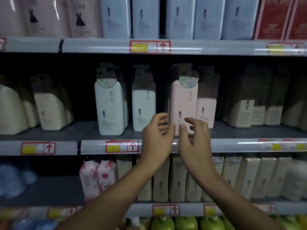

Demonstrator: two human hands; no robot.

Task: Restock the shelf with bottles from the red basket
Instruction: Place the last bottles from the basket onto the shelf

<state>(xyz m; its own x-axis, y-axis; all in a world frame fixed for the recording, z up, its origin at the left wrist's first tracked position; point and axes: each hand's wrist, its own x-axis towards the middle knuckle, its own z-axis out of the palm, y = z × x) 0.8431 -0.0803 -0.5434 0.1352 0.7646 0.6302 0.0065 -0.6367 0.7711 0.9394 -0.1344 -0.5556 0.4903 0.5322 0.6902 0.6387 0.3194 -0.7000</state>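
A pink bottle (183,103) with a dark pump top stands upright at the front of the middle shelf (249,145). My left hand (157,138) is at its lower left, thumb touching the bottle's front edge, fingers loosely spread beside it. My right hand (194,138) is at its lower right with fingers spread and relaxed, just in front of the bottle's base; neither hand grips it. A second pink bottle (206,103) stands behind to the right. The red basket is out of view.
Two pale green bottles (110,107) stand left of the pink one, cream bottles further left and right. Blue and pink packs fill the top shelf, beige bottles (249,178) the shelf below, green ones (186,223) at the bottom. A gap lies between green and pink bottles.
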